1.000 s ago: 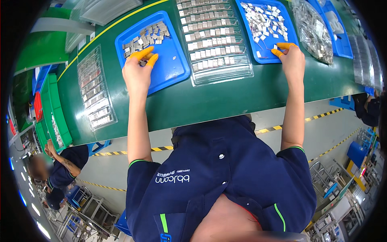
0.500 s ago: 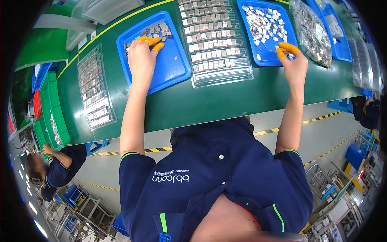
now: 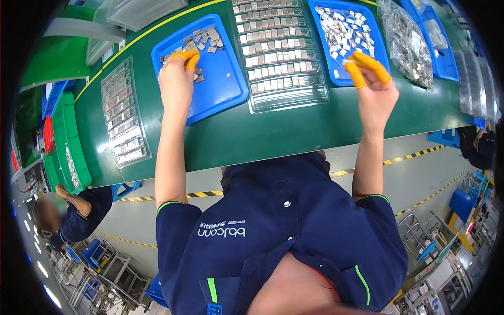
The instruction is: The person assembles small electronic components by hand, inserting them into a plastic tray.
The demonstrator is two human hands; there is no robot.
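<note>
My left hand (image 3: 177, 79), in yellow finger cots, reaches into the left blue tray (image 3: 218, 100). Its fingers are closed down among small grey metal connector shells (image 3: 202, 39); whatever they pinch is hidden. My right hand (image 3: 374, 86), also with yellow finger cots, is over the near edge of the right blue tray (image 3: 341, 81). Thumb and fingers pinch a small white connector piece (image 3: 346, 62). A pile of similar white pieces (image 3: 349, 29) lies farther back in that tray. Between the two trays is a clear plastic tray (image 3: 289, 97) with rows of metal-and-white connectors.
Another filled clear tray (image 3: 123, 113) lies at the left on the green table (image 3: 252, 142). A bag of parts (image 3: 409, 47) sits beyond the right blue tray. Green bins (image 3: 71, 142) stand at the far left, near another person (image 3: 79, 212). Stacked clear trays (image 3: 139, 13) are at the back left.
My left hand has shifted slightly left and its fingers have drawn together. My right hand has risen a little to the left, and a white piece now shows at its fingertips.
</note>
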